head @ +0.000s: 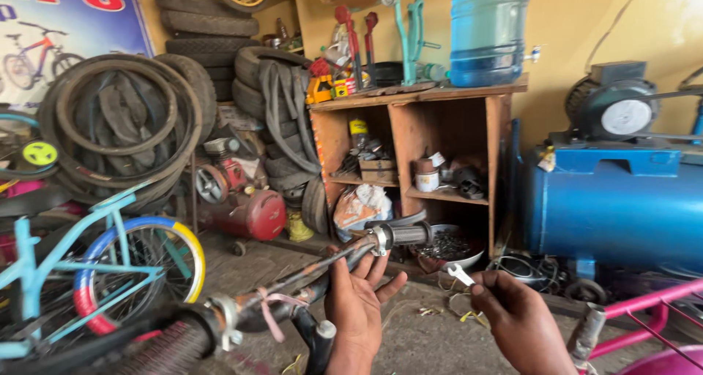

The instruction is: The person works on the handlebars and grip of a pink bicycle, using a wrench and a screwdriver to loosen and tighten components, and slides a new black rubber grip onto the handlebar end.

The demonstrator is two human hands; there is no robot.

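Two bare hands work at the bottom middle of a head-worn camera's view, inside a cluttered bicycle repair shop. Fingers of the left hand are spread and partly open, the palm cupped up under a dark bicycle handlebar, propping the bar rather than clamping it. That support keeps the bar tilted, so its far end rises toward a shiny metal clamp and a black rubber grip. The right hand is closed, its fingertips pinching a small silver spanner by the shaft, with the open head pointing up and left toward the clamp, near it but not touching.

Nearer the camera, the bar's other end carries a second ribbed grip and a scrap of pink ribbon tied around the tube. Left of the hands stands a light blue child's bicycle with a wheel rimmed in red, blue and yellow. Behind it are stacked black tyres and a small red compressor. A wooden shelf unit holds tins, tools and a large blue water bottle on top. A big blue tank fills the right side.
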